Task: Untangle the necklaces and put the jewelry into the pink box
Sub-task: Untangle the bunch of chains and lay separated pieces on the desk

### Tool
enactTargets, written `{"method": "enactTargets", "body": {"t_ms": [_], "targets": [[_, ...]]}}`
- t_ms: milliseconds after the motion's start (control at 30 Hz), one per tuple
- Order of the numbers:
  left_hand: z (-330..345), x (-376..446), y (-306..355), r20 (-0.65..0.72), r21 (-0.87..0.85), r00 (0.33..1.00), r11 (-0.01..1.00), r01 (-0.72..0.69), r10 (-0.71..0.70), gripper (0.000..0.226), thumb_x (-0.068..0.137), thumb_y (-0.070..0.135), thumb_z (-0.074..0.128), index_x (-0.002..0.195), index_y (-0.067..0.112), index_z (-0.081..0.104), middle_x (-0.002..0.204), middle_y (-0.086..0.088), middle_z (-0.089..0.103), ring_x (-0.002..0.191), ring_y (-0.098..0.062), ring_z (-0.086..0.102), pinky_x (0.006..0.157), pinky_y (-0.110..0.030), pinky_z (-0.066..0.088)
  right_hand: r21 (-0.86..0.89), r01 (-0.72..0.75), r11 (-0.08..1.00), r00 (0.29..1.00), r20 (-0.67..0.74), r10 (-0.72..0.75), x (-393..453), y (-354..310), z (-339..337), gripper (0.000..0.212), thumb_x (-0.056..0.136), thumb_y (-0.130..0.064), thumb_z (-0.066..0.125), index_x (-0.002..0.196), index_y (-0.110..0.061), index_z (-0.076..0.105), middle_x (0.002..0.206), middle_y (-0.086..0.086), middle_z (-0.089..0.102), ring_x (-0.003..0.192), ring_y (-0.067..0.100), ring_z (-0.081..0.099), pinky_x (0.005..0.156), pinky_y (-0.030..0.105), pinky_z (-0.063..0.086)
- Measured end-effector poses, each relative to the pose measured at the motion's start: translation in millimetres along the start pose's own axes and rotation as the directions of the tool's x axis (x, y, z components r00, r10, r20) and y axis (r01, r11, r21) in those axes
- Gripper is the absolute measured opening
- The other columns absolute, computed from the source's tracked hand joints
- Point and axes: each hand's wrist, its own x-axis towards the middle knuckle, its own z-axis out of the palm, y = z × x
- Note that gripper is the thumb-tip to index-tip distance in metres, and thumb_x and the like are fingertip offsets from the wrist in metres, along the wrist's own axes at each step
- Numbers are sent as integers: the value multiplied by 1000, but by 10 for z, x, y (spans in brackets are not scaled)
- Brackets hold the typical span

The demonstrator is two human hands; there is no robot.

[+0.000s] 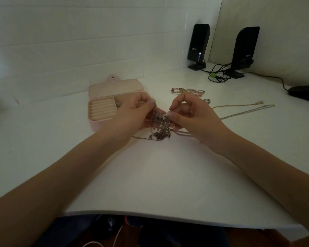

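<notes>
A dark tangle of necklace chains (160, 127) hangs between my two hands just above the white desk. My left hand (132, 113) pinches the clump's upper left side, and my right hand (191, 116) pinches its upper right with thumb and forefinger. Loose chain ends trail on the desk below the clump. The pink box (96, 125) stands open behind my left hand, showing cream ring rolls and a side compartment. A gold chain (237, 105) and a silver chain (248, 112) lie stretched out to the right. A heap of bracelets and rings (187, 91) lies further back.
Two black speakers (198, 45) (244, 50) with cables stand at the back right corner. A black mouse (305, 93) sits at the right edge. The white wall runs close behind the box. The desk's front edge (150, 213) curves near my body.
</notes>
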Motion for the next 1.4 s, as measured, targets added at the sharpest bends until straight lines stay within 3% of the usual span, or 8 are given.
{"method": "enactTargets", "body": {"t_ms": [300, 400, 633, 767, 933, 1033, 1200, 1400], "targets": [[-25, -20, -1, 177, 85, 983, 996, 26, -41, 25, 71, 15, 75, 89, 12, 58, 76, 0, 70, 73, -12, 68, 69, -23, 55, 118, -24, 993, 998, -50, 30, -11, -73, -31, 12, 91, 2, 56, 97, -9, 55, 70, 2, 63, 65, 11, 61, 69, 24, 56], [-28, -31, -13, 193, 169, 980, 985, 18, -51, 25, 74, -5, 73, 87, 13, 61, 72, 4, 71, 67, -10, 67, 69, -24, 57, 205, -59, 977, 995, -68, 74, -8, -80, -47, 12, 92, 0, 56, 101, -8, 55, 69, 2, 63, 65, 10, 60, 65, 23, 55], [6, -66, -17, 275, 325, 954, 945, 27, -122, 10, 84, 9, 69, 88, 17, 66, 78, 3, 72, 66, -6, 62, 58, -17, 47, 309, -34, 951, 995, -83, 63, 7, -81, -61, 11, 93, 0, 54, 94, -11, 55, 67, -2, 64, 61, 7, 59, 62, 20, 53], [-6, -70, -40, 322, 401, 940, 916, -26, -115, 11, 78, 12, 75, 86, 17, 68, 88, -6, 75, 80, -15, 65, 82, -40, 50, 324, -11, 946, 995, -90, 43, 13, -81, -64, 12, 94, -1, 54, 91, -12, 55, 67, -3, 64, 61, 7, 59, 63, 21, 53], [18, -63, -25, 281, 308, 947, 949, 65, -156, 7, 82, 9, 70, 80, 12, 63, 73, -7, 72, 60, -9, 66, 55, -19, 52, -128, 53, 990, 979, -190, -76, 38, -12, -77, 13, 91, -6, 60, 89, -18, 54, 78, 0, 61, 66, 14, 62, 65, 28, 55], [1, -49, 5, 173, 159, 962, 970, 185, -212, 7, 84, 8, 68, 82, 8, 61, 73, -8, 70, 63, -14, 70, 59, -19, 57, -422, 141, 896, 958, -169, -230, 19, -15, -80, 17, 87, -24, 67, 82, -22, 51, 76, -6, 57, 65, 10, 55, 62, 21, 47], [-45, -32, 33, 133, 44, 958, 967, 252, -256, 28, 87, 15, 65, 99, -10, 64, 83, -17, 72, 63, -16, 70, 63, -21, 59, -613, 192, 766, 974, 26, -224, -40, -31, -63, 31, 72, -46, 74, 83, -25, 53, 73, -10, 55, 65, 13, 52, 60, 32, 45], [-30, -46, 60, 127, 55, 954, 962, 268, -273, 28, 88, 21, 63, 103, -3, 67, 86, -12, 73, 68, -15, 71, 59, -23, 58, -596, 223, 771, 968, 40, -248, -24, 25, -34, 16, 77, -21, 77, 83, -21, 62, 71, -13, 58, 65, 7, 54, 58, 22, 44]]}}
